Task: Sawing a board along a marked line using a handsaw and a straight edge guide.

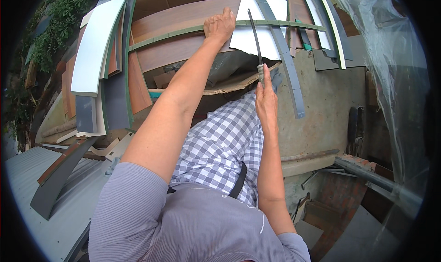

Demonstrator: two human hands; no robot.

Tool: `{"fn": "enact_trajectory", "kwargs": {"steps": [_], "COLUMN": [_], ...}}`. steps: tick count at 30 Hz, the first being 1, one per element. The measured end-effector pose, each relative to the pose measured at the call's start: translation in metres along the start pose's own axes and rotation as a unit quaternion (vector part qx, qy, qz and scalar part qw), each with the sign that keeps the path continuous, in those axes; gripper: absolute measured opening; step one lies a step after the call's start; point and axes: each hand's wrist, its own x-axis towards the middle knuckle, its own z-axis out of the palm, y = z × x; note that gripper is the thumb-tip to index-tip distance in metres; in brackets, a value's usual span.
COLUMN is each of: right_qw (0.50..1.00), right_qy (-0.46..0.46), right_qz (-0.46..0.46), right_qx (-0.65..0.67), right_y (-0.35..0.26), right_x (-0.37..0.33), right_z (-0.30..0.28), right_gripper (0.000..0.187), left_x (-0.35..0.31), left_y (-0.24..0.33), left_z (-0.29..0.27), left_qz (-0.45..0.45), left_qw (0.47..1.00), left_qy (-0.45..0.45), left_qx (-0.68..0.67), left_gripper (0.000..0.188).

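Observation:
A long, narrow green strip (170,38) with joint-like marks runs crosswise over reddish-brown boards. My left hand (220,25) is closed on it, knuckles up, with the fingertips hidden. My right hand (266,96) grips the pale, wrapped handle of a long thin dark blade (255,34), which looks like a narrow saw blade and has a small hole at its tip. The blade points away from me and appears to cross the green strip to the right of my left hand; whether they touch I cannot tell. Beneath them lie a white panel (248,40) and a grey strip (285,62).
Several boards and strips pile up at left, including a white panel (98,46). A torn cardboard edge (229,89) lies before my legs. White and dark strips (328,21) stand at far right, beside hanging clear plastic sheeting (383,55). Corrugated metal (32,170) spreads at lower left.

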Motion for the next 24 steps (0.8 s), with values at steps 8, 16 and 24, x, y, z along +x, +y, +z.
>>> {"fn": "enact_trajectory", "kwargs": {"steps": [8, 16, 24], "right_qw": [0.999, 0.998, 0.997], "right_qy": [-0.003, -0.006, 0.047], "right_qz": [-0.039, -0.043, -0.065], "right_qx": [-0.037, -0.039, -0.008], "right_y": [-0.029, -0.025, 0.012], "right_x": [0.061, 0.061, -0.008], "right_z": [0.001, 0.001, 0.003], "right_gripper": [0.052, 0.051, 0.053], "left_x": [0.0, -0.002, -0.004], "left_y": [0.0, 0.008, 0.009], "left_z": [0.001, -0.005, -0.009], "left_qz": [-0.001, -0.017, -0.021], "left_qw": [1.0, 0.999, 0.999], "left_qy": [-0.01, -0.042, -0.046], "left_qx": [0.014, 0.017, 0.015], "left_gripper": [0.023, 0.025, 0.025]}}
